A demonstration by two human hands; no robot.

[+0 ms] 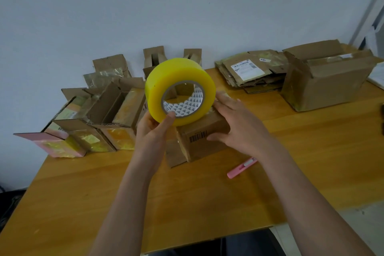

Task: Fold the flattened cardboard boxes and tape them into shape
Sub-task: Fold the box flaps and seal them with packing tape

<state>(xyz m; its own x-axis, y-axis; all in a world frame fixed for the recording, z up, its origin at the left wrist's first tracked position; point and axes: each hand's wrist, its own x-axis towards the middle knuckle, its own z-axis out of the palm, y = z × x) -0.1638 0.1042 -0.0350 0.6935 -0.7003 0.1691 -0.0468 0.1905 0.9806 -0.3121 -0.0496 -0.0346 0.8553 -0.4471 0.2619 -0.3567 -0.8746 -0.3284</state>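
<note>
My left hand (152, 129) grips a big yellow roll of tape (178, 91) by its lower edge, thumb inside the core, and holds it up above the table. Under the roll stands a small brown cardboard box (199, 139) with a barcode on its front. My right hand (239, 124) rests on the top and right side of that box, fingers straight, thumb against the front near the barcode. A loose flap (174, 156) hangs at the box's lower left.
Several folded and taped boxes (99, 118) stand in a row at the left of the wooden table (187, 203). A stack of flattened cardboard (249, 70) and a large open box (328, 81) sit at the back right. A pink cutter (242, 167) lies beside my right forearm.
</note>
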